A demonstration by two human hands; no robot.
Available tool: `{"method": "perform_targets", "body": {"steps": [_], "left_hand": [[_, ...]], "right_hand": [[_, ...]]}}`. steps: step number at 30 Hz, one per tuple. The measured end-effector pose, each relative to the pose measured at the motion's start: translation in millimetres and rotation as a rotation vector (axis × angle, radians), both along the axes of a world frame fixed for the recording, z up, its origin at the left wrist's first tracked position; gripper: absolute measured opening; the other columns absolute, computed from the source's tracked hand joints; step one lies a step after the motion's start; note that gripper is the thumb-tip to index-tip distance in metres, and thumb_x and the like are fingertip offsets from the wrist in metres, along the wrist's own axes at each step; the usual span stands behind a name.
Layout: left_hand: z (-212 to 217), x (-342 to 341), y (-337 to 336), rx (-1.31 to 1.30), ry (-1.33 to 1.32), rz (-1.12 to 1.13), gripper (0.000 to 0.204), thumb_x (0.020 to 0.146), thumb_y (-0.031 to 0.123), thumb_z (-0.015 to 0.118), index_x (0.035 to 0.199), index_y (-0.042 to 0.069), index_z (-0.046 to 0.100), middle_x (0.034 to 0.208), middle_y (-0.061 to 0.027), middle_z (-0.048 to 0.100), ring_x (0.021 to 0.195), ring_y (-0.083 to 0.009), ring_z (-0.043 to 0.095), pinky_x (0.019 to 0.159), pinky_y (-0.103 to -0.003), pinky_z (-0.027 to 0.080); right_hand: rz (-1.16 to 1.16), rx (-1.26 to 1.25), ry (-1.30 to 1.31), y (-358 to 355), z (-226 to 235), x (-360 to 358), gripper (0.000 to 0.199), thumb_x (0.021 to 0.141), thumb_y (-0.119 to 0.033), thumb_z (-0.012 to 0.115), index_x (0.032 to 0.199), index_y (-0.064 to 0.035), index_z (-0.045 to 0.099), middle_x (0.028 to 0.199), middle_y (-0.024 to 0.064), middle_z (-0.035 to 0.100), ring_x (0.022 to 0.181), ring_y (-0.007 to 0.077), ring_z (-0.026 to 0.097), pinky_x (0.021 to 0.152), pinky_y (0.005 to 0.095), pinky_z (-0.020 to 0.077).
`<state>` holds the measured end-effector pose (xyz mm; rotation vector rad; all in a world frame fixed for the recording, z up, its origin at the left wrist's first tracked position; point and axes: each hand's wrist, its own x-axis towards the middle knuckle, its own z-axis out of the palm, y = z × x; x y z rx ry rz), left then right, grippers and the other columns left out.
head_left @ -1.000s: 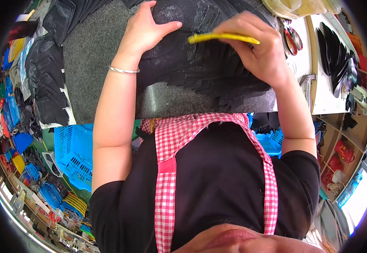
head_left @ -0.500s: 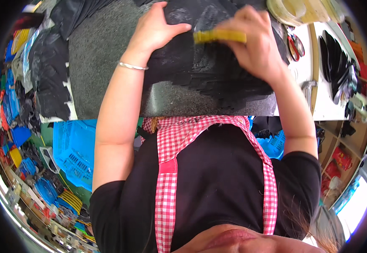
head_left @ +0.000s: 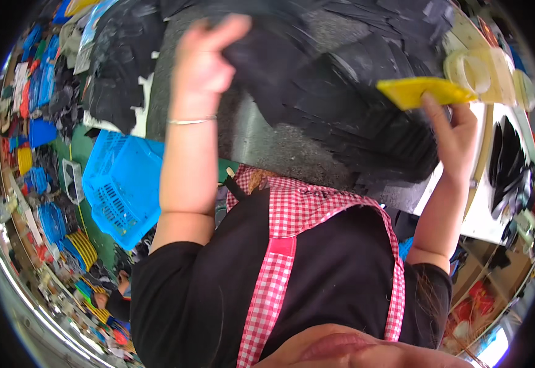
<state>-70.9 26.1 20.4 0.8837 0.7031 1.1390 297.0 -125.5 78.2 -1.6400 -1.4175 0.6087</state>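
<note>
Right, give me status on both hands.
Left hand gripping black sheet. Right hand holding yellow tool at its edge. Nothing in the way.

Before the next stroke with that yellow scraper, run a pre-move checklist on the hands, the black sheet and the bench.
1. Right hand grips the yellow scraper: ok.
2. Left hand has hold of the black sheet: ok, though blurred.
3. Scraper edge touching the sheet: cannot tell.
4. Sheet lying flat on the grey bench: not ok, it is bunched and lifted.
5. Tape roll apart from the scraper: cannot tell, it sits very close.
</note>
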Motion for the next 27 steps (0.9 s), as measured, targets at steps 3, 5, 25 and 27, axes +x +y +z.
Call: {"method": "perform_targets", "body": {"steps": [3, 5, 25, 27], "left_hand": [[-17.7, -60.4, 45.5, -0.145, -0.047, 0.430, 0.036, 0.092, 0.013, 0.080, 0.118, -0.008, 0.067, 0.118, -0.0200, 0.073, 0.108, -0.0291, 0.072, 0.096, -0.046, 0.059], [-31.6, -96.3, 65.0, 0.030, 0.276, 0.680, 0.050, 0.089, 0.023, 0.085, 0.120, -0.011, 0.065, 0.122, -0.0252, 0.069, 0.117, -0.0308, 0.068, 0.099, -0.050, 0.057], [-6.8, 134.7, -3.7, 0.449, 1.127, -0.365, 0.092, 0.067, 0.043, 0.097, 0.131, -0.011, 0.060, 0.120, -0.0252, 0.071, 0.108, -0.0328, 0.072, 0.097, -0.040, 0.056], [-17.5, 129.0, 7.0, 0.379, 0.955, -0.415, 0.093, 0.067, 0.041, 0.098, 0.130, -0.013, 0.057, 0.118, -0.0243, 0.071, 0.108, -0.0308, 0.071, 0.097, -0.039, 0.056]], "right_hand": [[-0.301, 0.127, -0.192, 19.0, 13.2, 40.7, 0.050, 0.085, -0.039, 0.085, 0.105, 0.0062, 0.077, 0.091, 0.0102, 0.075, 0.084, 0.0146, 0.065, 0.082, 0.0297, 0.0493], [-0.432, 0.202, -0.220, 40.9, 1.8, 92.4, 0.065, 0.083, -0.054, 0.083, 0.100, 0.0083, 0.076, 0.085, 0.0109, 0.074, 0.081, 0.0189, 0.067, 0.081, 0.0317, 0.0512], [-0.553, 0.051, -0.283, 60.6, -52.1, 212.6, 0.026, 0.087, -0.016, 0.074, 0.106, 0.0016, 0.076, 0.095, 0.0176, 0.078, 0.086, 0.0296, 0.074, 0.080, 0.0402, 0.0561], [-0.551, 0.176, 0.038, 63.3, -57.7, 213.5, 0.022, 0.089, -0.011, 0.072, 0.106, 0.0031, 0.076, 0.085, 0.0048, 0.075, 0.069, 0.0183, 0.066, 0.065, 0.0328, 0.0526]]}}
